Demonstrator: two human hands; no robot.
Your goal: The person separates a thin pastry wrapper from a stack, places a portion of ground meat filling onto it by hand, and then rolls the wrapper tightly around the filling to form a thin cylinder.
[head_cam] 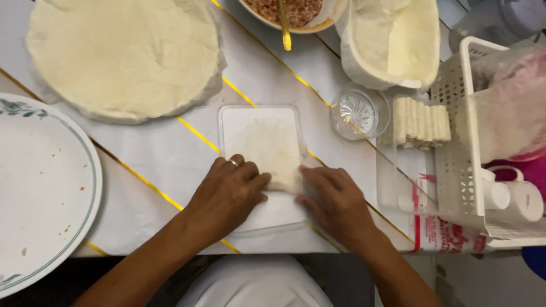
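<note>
- The left hand (pixel 227 190), a ring on one finger, lies palm down on the white board (pixel 259 122), fingers curled loosely and fingertips pressing the near edge of a thin wrapper (pixel 267 148).
- The right hand (pixel 333 199) mirrors it from the other side, fingers bent and touching the same folded edge; both hands pinch and press the wrapper rather than grip it, and the fold between them hides whatever may lie inside.
- The wrapper is spread flat on the board, at the middle of the white table (pixel 170 153) with its thin gold lines, its far part open and its near edge rolled up under the fingers.
- A round stack of pale wrappers (pixel 125 57) sits at the upper left, well apart from the hands.
- A large white plate (pixel 40 187) with a green rim pattern lies at the left edge, flecked with crumbs.
- A bowl of minced filling (pixel 290 11) with a spoon (pixel 284 25) in it stands at the top, beside a cloth-lined bowl (pixel 392 45).
- A small clear glass dish (pixel 355 113) rests just right of the board.
- Finished rolls (pixel 421 122) are lined up in a clear tray (pixel 392 170) near a white plastic basket (pixel 463 136).
</note>
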